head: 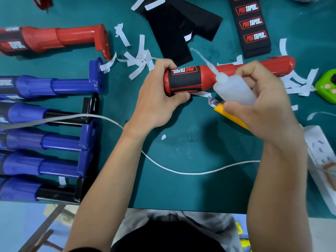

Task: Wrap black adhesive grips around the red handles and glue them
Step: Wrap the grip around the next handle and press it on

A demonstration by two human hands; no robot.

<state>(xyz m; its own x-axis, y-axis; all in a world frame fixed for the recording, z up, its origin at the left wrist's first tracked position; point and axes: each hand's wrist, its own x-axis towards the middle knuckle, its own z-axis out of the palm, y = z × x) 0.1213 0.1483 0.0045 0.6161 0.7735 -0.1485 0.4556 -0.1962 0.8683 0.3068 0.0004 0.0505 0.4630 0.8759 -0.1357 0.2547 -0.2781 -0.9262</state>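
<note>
A white cable (pixel 181 170) loops across the green desk (pixel 181 188), nearer the body than both hands. The left hand (pixel 158 95) has its fingers clamped round the wrapped end of a red handle (pixel 245 69), thumb pressing the lower edge of the black grip (pixel 187 79), probably to keep the seam closed for gluing. The right hand (pixel 263 106) curls its fingers round a clear glue bottle (pixel 234 90). The bottle's thin nozzle slants up across the handle, with the tip past it rather than on the seam. A yellow utility knife (pixel 229 113) lies just under the right fingers. Left of the left fingers lie blue handles (pixel 54 86) in a row. Beyond both hands, white backing strips (pixel 138 59) litter the desk and could catch stray glue. Farther still are spare black grips (pixel 181 24) and a finished red handle (pixel 60 39).
</note>
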